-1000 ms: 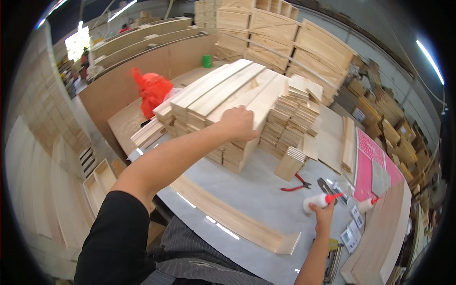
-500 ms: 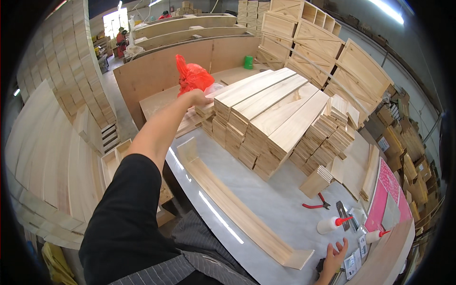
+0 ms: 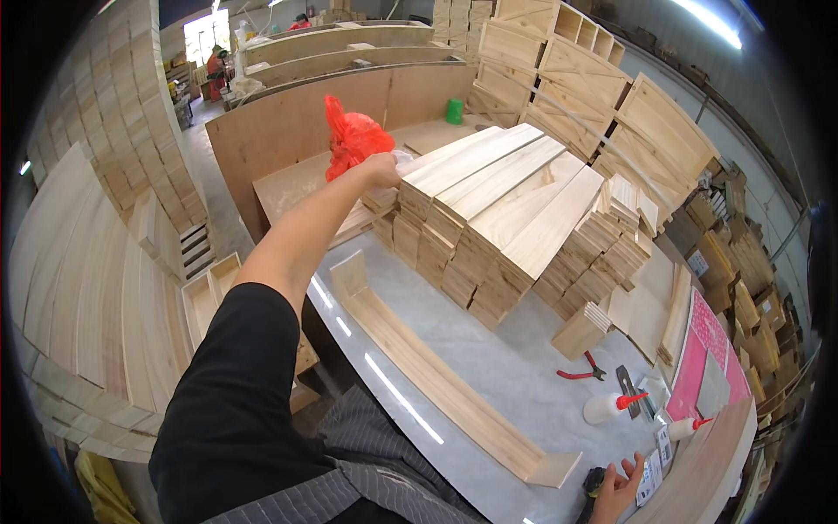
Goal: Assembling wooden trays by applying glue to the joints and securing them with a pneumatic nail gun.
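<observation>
Stretched out over the far left of the table, my left hand [image 3: 381, 169] is at the left end of the stacked wooden boards [image 3: 511, 196]; its fingers are largely hidden, so I cannot tell whether it grips a board. A red plastic bag [image 3: 356, 140] lies just beyond it. My right hand [image 3: 618, 493] is low at the right, empty, fingers apart and slightly bent, beside a black tape measure [image 3: 594, 480]. Between the hands lies a long, shallow wooden piece [image 3: 436, 380] with upright ends, slanting across the grey tabletop [image 3: 506, 375].
Red-handled pliers [image 3: 583, 367], a white glue bottle [image 3: 602, 408] with a red nozzle and another bottle [image 3: 683, 429] lie at the right. Shorter boards [image 3: 580, 258] are piled beside the main stack. A green cup [image 3: 455, 111] stands behind. Tall wood stacks [image 3: 87, 288] rise at left.
My left hand has risen slightly and shifted a little right, near the board ends. My right hand has dropped slightly, and more of the tape measure shows. The wooden piece stays put.
</observation>
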The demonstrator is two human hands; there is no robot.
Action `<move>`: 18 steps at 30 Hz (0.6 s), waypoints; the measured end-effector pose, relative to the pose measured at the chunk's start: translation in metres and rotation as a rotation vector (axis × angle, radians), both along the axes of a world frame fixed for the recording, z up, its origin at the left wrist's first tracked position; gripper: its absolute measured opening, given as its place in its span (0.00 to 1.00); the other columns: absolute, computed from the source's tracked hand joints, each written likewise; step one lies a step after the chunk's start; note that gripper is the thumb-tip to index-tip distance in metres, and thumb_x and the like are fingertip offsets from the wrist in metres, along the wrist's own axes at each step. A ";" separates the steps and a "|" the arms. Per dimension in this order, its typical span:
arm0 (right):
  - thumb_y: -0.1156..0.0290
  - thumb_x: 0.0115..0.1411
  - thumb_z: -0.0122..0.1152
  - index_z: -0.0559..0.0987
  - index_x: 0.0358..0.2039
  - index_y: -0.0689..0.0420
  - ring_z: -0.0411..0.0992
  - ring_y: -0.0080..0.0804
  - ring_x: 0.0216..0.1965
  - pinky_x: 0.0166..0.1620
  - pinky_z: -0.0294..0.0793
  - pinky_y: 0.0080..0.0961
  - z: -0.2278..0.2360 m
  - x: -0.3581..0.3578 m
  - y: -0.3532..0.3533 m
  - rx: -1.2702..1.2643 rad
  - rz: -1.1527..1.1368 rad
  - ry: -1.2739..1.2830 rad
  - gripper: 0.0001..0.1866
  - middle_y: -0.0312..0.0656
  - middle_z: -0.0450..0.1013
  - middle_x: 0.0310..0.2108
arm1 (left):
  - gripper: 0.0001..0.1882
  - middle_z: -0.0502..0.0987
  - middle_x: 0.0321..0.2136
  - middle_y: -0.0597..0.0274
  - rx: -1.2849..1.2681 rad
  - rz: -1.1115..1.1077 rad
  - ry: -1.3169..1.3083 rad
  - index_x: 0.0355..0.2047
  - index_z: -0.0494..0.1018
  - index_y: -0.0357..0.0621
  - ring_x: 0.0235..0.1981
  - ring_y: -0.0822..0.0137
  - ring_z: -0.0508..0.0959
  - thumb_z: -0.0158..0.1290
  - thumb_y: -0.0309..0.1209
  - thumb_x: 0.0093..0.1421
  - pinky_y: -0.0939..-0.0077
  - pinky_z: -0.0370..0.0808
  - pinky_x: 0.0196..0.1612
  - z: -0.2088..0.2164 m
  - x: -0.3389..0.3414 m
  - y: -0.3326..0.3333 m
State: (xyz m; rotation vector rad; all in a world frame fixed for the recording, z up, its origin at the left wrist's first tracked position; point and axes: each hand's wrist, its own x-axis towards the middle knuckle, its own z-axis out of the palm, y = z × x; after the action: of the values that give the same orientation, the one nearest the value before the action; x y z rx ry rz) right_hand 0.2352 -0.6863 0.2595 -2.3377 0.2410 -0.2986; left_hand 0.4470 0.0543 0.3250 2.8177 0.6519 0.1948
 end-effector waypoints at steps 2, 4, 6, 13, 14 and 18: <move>0.69 0.62 0.66 0.65 0.67 0.59 0.74 0.35 0.41 0.40 0.78 0.28 0.004 -0.006 0.001 0.090 -0.010 0.040 0.34 0.51 0.73 0.55 | 0.31 0.78 0.52 0.36 -0.031 0.011 -0.087 0.53 0.77 0.34 0.55 0.48 0.78 0.64 0.37 0.50 0.60 0.74 0.58 -0.001 0.000 0.000; 0.69 0.62 0.66 0.66 0.67 0.59 0.74 0.34 0.40 0.40 0.77 0.28 0.000 -0.015 -0.007 0.094 -0.027 -0.001 0.33 0.50 0.73 0.55 | 0.30 0.79 0.51 0.37 0.062 0.114 -0.163 0.51 0.78 0.34 0.54 0.48 0.79 0.65 0.38 0.49 0.60 0.75 0.57 0.006 -0.008 -0.031; 0.70 0.62 0.66 0.67 0.66 0.59 0.74 0.33 0.39 0.40 0.77 0.28 0.009 -0.023 -0.003 0.099 -0.031 -0.039 0.33 0.50 0.73 0.55 | 0.29 0.80 0.50 0.38 0.157 0.230 -0.237 0.49 0.79 0.34 0.53 0.48 0.80 0.67 0.39 0.48 0.60 0.76 0.56 0.015 -0.015 -0.035; 0.71 0.62 0.66 0.69 0.64 0.64 0.72 0.31 0.34 0.39 0.75 0.28 0.055 -0.036 0.027 -0.187 -0.114 -0.069 0.31 0.46 0.77 0.48 | 0.25 0.83 0.44 0.44 0.154 0.071 -0.154 0.41 0.83 0.37 0.48 0.49 0.82 0.64 0.47 0.54 0.58 0.79 0.51 0.048 -0.035 0.016; 0.71 0.63 0.67 0.69 0.64 0.66 0.73 0.32 0.34 0.39 0.75 0.27 0.067 -0.035 0.039 -0.225 -0.145 -0.067 0.31 0.47 0.78 0.47 | 0.27 0.83 0.44 0.44 -0.024 0.092 -0.384 0.41 0.83 0.36 0.47 0.50 0.83 0.64 0.49 0.55 0.58 0.79 0.51 0.055 -0.054 0.017; 0.72 0.65 0.65 0.70 0.62 0.67 0.75 0.34 0.36 0.40 0.76 0.28 0.076 -0.019 0.080 -0.158 0.094 -0.329 0.27 0.51 0.78 0.47 | 0.16 0.83 0.42 0.49 -0.897 -0.011 -0.713 0.48 0.78 0.36 0.38 0.62 0.85 0.60 0.31 0.61 0.67 0.84 0.41 0.082 -0.141 -0.025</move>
State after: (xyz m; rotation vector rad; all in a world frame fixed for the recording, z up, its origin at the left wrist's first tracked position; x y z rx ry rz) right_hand 0.2159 -0.6062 0.3351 -2.4004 -0.0551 -0.6680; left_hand 0.3057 0.0298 0.4067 1.7207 0.3959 0.6670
